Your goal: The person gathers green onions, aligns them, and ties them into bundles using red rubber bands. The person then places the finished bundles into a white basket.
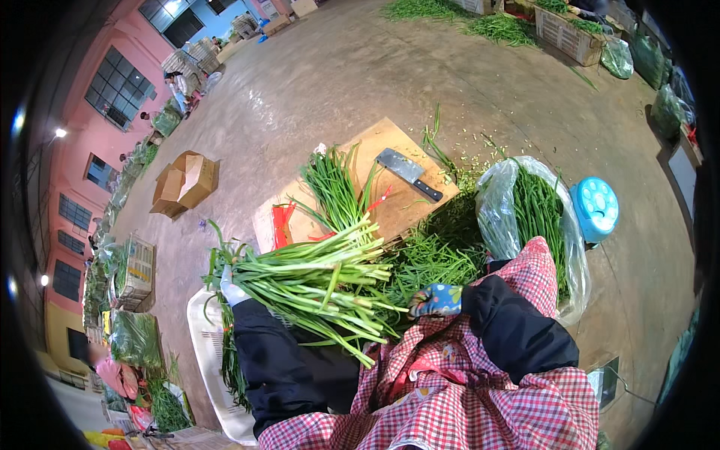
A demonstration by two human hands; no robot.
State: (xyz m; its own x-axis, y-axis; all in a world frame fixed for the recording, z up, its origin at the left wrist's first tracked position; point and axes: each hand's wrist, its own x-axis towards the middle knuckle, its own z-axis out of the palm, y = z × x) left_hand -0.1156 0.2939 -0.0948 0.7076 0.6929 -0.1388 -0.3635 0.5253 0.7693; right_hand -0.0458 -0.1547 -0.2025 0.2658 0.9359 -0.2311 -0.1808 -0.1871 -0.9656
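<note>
My left hand [232, 288], in a light glove with a dark sleeve above it, is closed around the leafy end of a large bunch of long green stalks [315, 275]. The pale cut ends fan out to the right, across my lap. My right hand [433, 301], in a blue patterned glove, is by the tips of the lowest stalks; its fingers are partly hidden. Beyond the bunch stands a wooden board [388, 135] bearing a cleaver [408, 171], a smaller green bundle [332, 188] and red ties [282, 222].
Loose greens [436, 261] lie below the board. To the right stand a clear plastic bag of greens [534, 202] and a blue stool [595, 209]. A white plastic basket [199, 332] is at my left, an open cardboard box [185, 183] farther off. Several people sit along the left wall.
</note>
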